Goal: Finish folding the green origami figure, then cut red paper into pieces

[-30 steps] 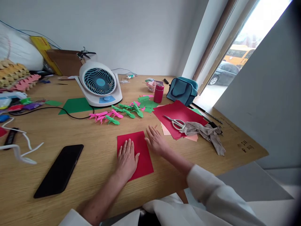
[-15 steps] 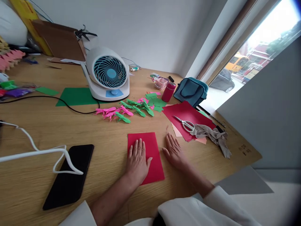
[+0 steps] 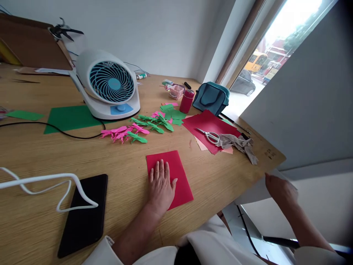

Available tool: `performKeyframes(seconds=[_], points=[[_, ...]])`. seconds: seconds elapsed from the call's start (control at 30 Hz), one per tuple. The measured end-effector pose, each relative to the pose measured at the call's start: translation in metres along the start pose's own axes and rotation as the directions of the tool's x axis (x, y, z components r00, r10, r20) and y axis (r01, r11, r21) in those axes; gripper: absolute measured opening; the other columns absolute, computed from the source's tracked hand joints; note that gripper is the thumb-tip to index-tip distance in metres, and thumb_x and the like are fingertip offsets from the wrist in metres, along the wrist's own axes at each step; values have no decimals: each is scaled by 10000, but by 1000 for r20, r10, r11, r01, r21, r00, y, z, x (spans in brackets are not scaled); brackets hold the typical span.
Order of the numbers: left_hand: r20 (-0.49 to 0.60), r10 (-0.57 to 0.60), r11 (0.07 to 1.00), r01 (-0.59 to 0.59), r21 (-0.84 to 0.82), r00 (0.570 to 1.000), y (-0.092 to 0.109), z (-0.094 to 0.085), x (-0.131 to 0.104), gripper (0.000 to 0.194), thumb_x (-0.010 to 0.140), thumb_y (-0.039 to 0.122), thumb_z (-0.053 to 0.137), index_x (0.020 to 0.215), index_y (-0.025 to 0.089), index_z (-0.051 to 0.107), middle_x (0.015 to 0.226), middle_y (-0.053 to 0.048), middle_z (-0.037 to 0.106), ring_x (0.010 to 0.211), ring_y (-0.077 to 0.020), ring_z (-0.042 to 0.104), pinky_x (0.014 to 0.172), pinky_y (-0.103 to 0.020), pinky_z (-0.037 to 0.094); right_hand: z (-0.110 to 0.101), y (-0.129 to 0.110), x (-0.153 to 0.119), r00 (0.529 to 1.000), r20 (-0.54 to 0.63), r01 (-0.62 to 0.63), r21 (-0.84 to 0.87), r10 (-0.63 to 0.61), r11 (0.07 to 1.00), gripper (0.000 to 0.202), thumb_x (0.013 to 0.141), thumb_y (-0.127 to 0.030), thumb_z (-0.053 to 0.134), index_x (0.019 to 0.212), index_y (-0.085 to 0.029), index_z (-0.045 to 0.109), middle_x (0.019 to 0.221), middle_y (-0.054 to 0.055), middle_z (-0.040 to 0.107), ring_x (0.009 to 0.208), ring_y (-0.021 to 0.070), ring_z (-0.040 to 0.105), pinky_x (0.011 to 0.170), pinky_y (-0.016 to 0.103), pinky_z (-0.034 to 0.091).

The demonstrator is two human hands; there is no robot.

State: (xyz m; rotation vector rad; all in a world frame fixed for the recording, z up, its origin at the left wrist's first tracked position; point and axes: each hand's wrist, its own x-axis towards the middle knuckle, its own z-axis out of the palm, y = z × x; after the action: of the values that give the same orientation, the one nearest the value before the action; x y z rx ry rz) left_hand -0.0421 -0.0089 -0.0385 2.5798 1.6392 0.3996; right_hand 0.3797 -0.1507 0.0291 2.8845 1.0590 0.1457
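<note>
My left hand (image 3: pixel 162 186) lies flat on a red sheet of paper (image 3: pixel 180 184), fingers stretched out, on the wooden table (image 3: pixel 127 206). Past the table's right front edge is my right hand (image 3: pixel 281 189), its fingers curled down at a grey-white panel (image 3: pixel 249 192). What those fingers grip, if anything, is hidden. Beyond the red sheet lie pink paper cutouts (image 3: pixel 117 133) and green paper cutouts (image 3: pixel 156 127). Scissors (image 3: pixel 211 137) rest on a stack of larger red paper (image 3: pixel 217 123), beside a crumpled grey-brown cloth (image 3: pixel 237 142).
A white fan (image 3: pixel 111 86) stands at the back left, near green paper (image 3: pixel 68 117). A black phone (image 3: pixel 84 217) lies at the left under a white bent stand (image 3: pixel 82 191). A red bottle (image 3: pixel 186 101) and a teal bag (image 3: pixel 211 97) stand at the back right.
My right hand has left the tabletop and moved right, past the edge, its fingers now curled. My left hand stays flat on the red paper. The view has turned right.
</note>
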Motion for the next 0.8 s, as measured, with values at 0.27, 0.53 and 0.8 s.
performKeyframes(seconds=[0.27,0.53,0.8], points=[[-5,22,1000,-22,-6,1000,-9,0,1,574,955,343,435,1465,80,421,1564,-180,342,1443,-328,330,1164,-507,296,-12,-201,-39,467,-151,836,397,-871,379,437,958,-270,436,1379,-176,507,1279,170,606,1121,254,616,960,416,498],[-162,-22,999,18,-30,987,-30,-6,6,473,966,310,348,1338,121,572,1459,-183,505,1365,-354,441,1101,-605,317,-18,-215,-118,-76,-71,906,411,-995,-99,816,901,-660,465,1543,-194,271,1621,180,197,1494,348,189,1193,592,157],[-400,99,973,-173,-153,911,-71,5,21,342,954,313,399,1236,229,574,1275,-118,644,1249,-322,543,999,-495,434,52,-177,-114,-188,-448,981,-126,-874,-147,423,990,-505,436,1388,-370,485,1542,-54,423,1452,179,327,1196,414,304]])
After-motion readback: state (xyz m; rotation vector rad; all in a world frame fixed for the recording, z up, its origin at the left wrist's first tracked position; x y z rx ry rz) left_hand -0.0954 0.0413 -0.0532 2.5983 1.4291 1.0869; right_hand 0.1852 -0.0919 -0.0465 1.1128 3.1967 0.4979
